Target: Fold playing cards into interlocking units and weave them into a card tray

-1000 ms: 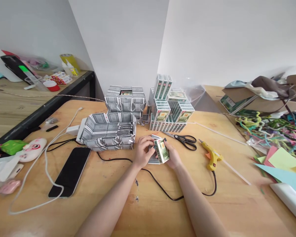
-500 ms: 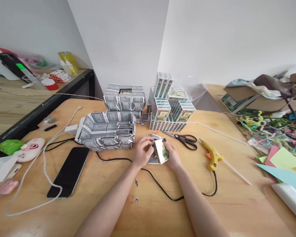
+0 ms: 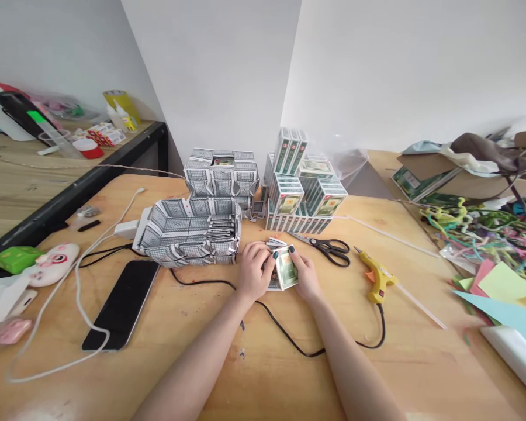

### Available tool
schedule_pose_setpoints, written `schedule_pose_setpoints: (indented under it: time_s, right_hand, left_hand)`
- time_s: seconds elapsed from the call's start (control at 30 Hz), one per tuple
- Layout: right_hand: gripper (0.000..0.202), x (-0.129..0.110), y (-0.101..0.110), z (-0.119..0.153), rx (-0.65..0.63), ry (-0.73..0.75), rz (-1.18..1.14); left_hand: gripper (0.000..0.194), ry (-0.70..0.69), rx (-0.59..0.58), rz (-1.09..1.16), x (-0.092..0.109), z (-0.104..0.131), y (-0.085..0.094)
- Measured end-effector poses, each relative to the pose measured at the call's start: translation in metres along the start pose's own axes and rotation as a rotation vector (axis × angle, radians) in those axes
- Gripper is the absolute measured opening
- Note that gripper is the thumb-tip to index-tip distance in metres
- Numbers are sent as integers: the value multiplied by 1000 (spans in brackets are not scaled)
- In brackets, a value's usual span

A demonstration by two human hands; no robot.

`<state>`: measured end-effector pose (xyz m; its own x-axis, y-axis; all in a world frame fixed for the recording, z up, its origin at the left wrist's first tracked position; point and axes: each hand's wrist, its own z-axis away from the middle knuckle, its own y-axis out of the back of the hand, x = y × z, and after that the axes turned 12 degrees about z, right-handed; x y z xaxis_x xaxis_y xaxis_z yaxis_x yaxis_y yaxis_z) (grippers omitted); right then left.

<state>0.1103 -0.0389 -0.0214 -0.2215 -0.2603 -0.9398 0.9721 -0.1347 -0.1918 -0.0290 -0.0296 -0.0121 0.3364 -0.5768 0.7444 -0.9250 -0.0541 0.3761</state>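
Observation:
Between my hands is a green and white card box (image 3: 287, 268), tilted over some patterned cards that are mostly hidden. My right hand (image 3: 305, 273) grips its right side, thumb on the front. My left hand (image 3: 255, 270) is closed at the left edge of the same box, with the thumb against it. Just beyond stand stacked green card boxes (image 3: 298, 223). To the left of them is an open tray built from folded patterned cards (image 3: 179, 227), with a card structure (image 3: 221, 176) behind it.
Black scissors (image 3: 333, 250) and a yellow glue gun (image 3: 377, 277) lie to the right, its black cable crossing below my hands. At left are a phone (image 3: 121, 305) and a white cable (image 3: 81, 304). Pipe cleaners (image 3: 486, 225) lie far right.
The card box has turned slightly, its front now facing me more. My left thumb has moved onto its left edge, and my right hand has shifted a little.

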Motion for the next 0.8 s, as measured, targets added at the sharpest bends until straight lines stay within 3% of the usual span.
schedule_pose_setpoints:
  time_s: [0.3,0.47,0.8]
  right_hand:
    - [27,-1,-1,0,-27,-29,-60]
    - [26,-3,-2,2,-39,-66,-75]
    - [30,2,-1,-2,-21,-2,-23]
  left_hand:
    - [14,-77,-3,-49,-5,1,-1]
    - [15,-7,60,-3,-4,0,0]
    - [7,39,-2,-12,-1,3,-2]
